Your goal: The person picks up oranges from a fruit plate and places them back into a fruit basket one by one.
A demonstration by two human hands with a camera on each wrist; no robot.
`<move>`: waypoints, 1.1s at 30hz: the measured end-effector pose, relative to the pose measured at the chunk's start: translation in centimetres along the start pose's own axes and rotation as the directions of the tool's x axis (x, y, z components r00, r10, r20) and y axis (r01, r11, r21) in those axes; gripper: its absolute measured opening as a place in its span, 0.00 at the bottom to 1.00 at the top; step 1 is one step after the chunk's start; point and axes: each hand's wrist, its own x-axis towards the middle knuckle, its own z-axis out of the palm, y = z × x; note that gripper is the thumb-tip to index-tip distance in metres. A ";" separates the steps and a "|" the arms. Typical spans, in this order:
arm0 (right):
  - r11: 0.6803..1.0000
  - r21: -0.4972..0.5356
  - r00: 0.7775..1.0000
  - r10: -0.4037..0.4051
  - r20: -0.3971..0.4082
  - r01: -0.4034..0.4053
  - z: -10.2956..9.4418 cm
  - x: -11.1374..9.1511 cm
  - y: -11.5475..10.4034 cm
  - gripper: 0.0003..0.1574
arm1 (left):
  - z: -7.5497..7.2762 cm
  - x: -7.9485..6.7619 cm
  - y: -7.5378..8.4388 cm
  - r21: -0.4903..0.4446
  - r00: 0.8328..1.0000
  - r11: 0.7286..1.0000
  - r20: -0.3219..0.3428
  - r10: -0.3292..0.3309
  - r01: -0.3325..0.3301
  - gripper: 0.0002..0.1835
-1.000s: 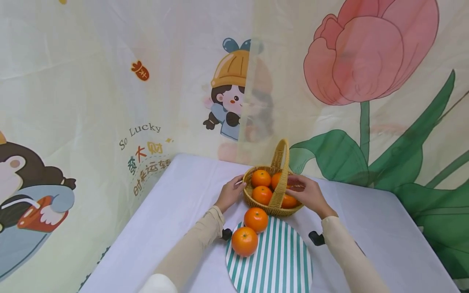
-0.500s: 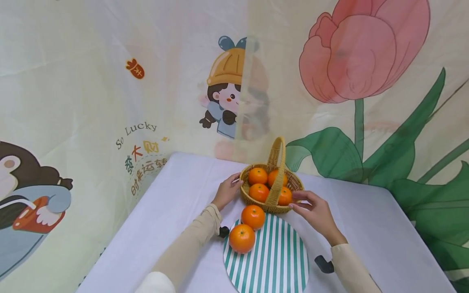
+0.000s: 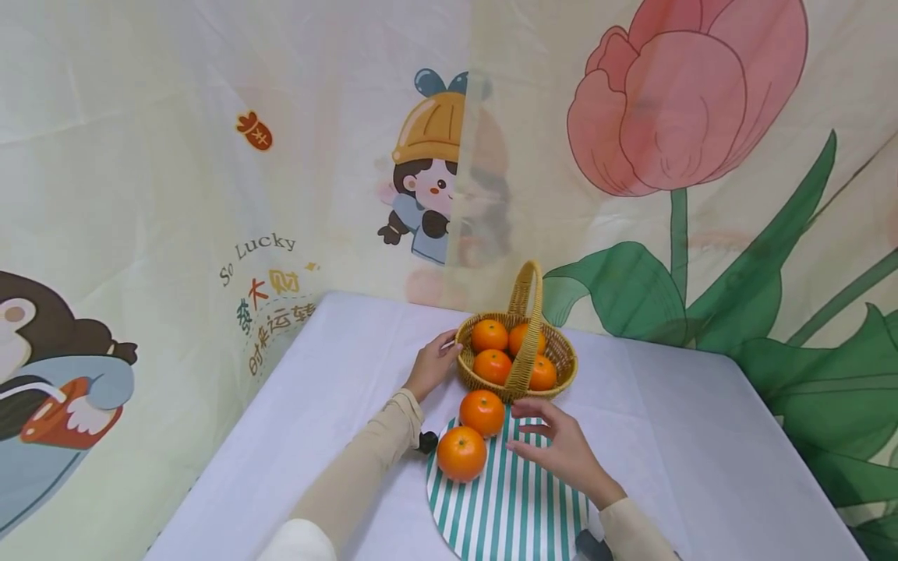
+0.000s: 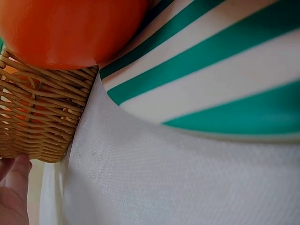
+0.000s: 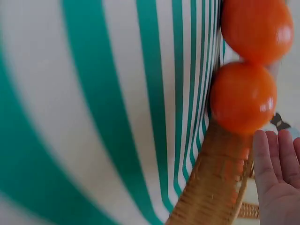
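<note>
The right hand (image 3: 561, 448), empty with fingers parted, has come from the tan wicker basket (image 3: 565, 360) to near two round orange fruits (image 3: 461, 454) beside its base; four similar fruits (image 3: 493, 366) inside leave these two outside. The left hand (image 3: 429, 366) touches the basket's rim.

- I have open room over the right part of the round green-and-white striped plate (image 3: 522, 502), around my right hand (image 3: 557, 448).
- Two glossy round oranges (image 3: 461, 453) sit close together on the plate's left side, blocking a low pass from there; the farther one also crowds the basket's front.
- The tan woven wicker basket (image 3: 570, 370) lets me in from above at its right end; its arched handle (image 3: 528, 343) splits the opening.
- My left hand (image 3: 432, 366) occupies its left rim.
- White tablecloth (image 3: 673, 452) lies open rightward.
</note>
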 end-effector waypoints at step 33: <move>0.959 -0.248 0.977 -0.091 0.191 0.138 6.1 0.5 -2.3 0.46 | 0.2 0.4 -0.5 -0.011 0.999 0.999 -0.029 0.038 -0.038 0.23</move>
